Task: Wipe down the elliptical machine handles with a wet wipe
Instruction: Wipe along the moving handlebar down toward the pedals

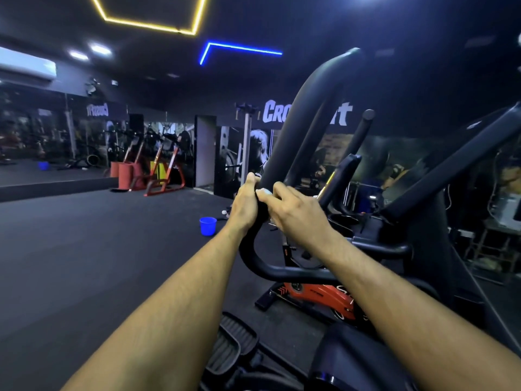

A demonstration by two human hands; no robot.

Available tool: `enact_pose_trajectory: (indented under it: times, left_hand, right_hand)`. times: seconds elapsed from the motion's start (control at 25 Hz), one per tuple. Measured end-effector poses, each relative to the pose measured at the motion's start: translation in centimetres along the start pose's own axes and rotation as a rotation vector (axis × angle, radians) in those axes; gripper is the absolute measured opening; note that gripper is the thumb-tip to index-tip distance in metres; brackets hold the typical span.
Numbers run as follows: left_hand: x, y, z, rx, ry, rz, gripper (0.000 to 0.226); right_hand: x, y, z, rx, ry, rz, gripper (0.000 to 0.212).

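Note:
The elliptical's left handle [298, 108] is a thick black bar that rises from a curved lower tube toward the ceiling. My left hand [245, 203] grips this handle low down, fingers wrapped round it. My right hand [293, 211] sits right beside it on the same bar, fingers curled, pinching a small white wet wipe [263, 192] against the handle; only a sliver of the wipe shows. The right handle [451, 165] slants up at the right, untouched.
A blue bucket [208, 225] stands on the dark floor left of the machine. An orange spin bike [318, 297] sits just behind the handles. The elliptical's pedal [231, 345] is below my arms. Red racks [158, 170] line the far mirrored wall.

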State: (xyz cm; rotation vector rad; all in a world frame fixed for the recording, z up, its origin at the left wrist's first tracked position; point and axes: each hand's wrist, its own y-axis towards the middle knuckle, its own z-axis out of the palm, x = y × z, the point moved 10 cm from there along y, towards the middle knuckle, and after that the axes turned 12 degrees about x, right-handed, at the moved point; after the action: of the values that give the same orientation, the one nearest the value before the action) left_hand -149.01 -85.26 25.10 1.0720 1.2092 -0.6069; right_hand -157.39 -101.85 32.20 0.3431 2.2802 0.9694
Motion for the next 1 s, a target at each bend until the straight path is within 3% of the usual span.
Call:
enact_pose_trajectory:
  times: [0.12,0.32,0.44,0.56,0.68,0.88,1.0]
  left_hand:
    - [-0.6,-0.4,0.4,0.025,-0.001,0.035,0.066]
    - [-2.8,-1.1,0.9,0.095,0.222,-0.031,0.044]
    - [-9.3,-2.3,0.6,0.021,0.296,0.081,0.039]
    - [-18.6,-2.4,2.3,-0.041,0.11,0.342,0.035]
    - [-23.3,-2.2,4.6,-0.104,0.209,0.485,0.038]
    - [-23.6,-2.5,5.8,-0.153,0.342,0.531,0.04]
    - [-23.6,-1.9,5.4,-0.162,0.383,0.501,0.04]
  right_hand:
    - [-1.0,1.5,-2.3,0.025,-0.024,-0.027,0.018]
    - [-5.7,6.6,-10.3,-0.111,-0.045,0.128,0.009]
    - [-9.8,8.8,-13.8,-0.183,-0.049,0.22,0.016]
    - [-14.7,9.0,-14.9,-0.243,0.11,0.395,0.022]
    - [-13.6,8.1,-14.3,-0.373,0.211,0.375,0.017]
    - [-11.2,5.1,-11.7,-0.338,0.374,0.261,0.015]
    - [-17.2,4.5,-13.0,-0.591,0.613,0.556,0.008]
